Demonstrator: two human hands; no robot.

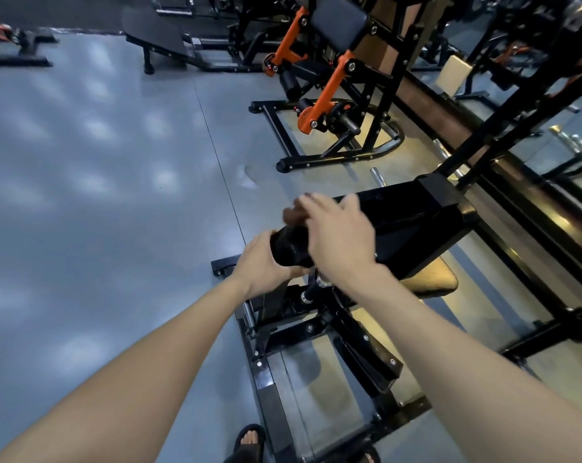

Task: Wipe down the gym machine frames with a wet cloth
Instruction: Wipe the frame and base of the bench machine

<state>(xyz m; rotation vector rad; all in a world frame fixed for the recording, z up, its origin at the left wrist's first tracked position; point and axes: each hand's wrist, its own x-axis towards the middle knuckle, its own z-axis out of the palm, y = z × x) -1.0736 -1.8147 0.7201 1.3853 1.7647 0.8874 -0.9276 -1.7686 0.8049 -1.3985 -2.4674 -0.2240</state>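
Grey gym floor [99, 162] spreads to nine o'clock. At the middle, the left hand [262, 262] wraps its grip round a dark cloth [289, 247], likely to steady it, beside the black machine [403, 215]. The right hand [336, 228] hovers over it, blurred, fingers loose.

grey gym floor [99, 195] (patchy light reflections), mirrored wall [550, 135] at right
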